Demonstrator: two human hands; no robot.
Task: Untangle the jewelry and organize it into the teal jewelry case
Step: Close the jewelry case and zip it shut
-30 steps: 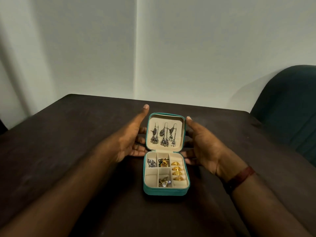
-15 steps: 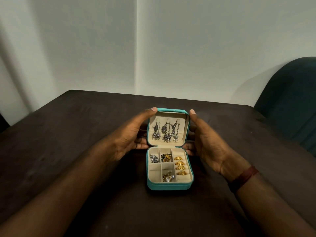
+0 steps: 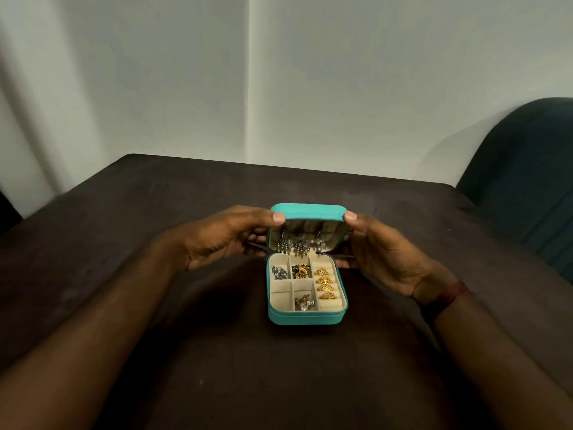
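The teal jewelry case (image 3: 305, 318) sits on the dark table, its lid (image 3: 308, 211) tilted forward, half lowered over the tray. My left hand (image 3: 223, 235) grips the lid's left edge with the thumb on its corner, and my right hand (image 3: 381, 252) grips the right edge the same way. Silver dangling earrings (image 3: 299, 245) hang from the lid's cream lining. In the tray, several gold rings (image 3: 324, 282) sit in the right-hand roll slots, a silver piece (image 3: 279, 272) lies top left, a gold and green piece (image 3: 300, 270) top middle, and a silver piece (image 3: 304, 302) bottom middle.
The dark brown table (image 3: 155, 243) spreads wide around the case, with its far edge against a pale wall. A dark teal chair back (image 3: 524, 169) stands at the right, beyond the table corner. A red band is on my right wrist (image 3: 449, 297).
Both hands moved from beside the open lid onto its edges. The lid has swung forward from upright to half lowered, and the hanging earrings now partly hide under it.
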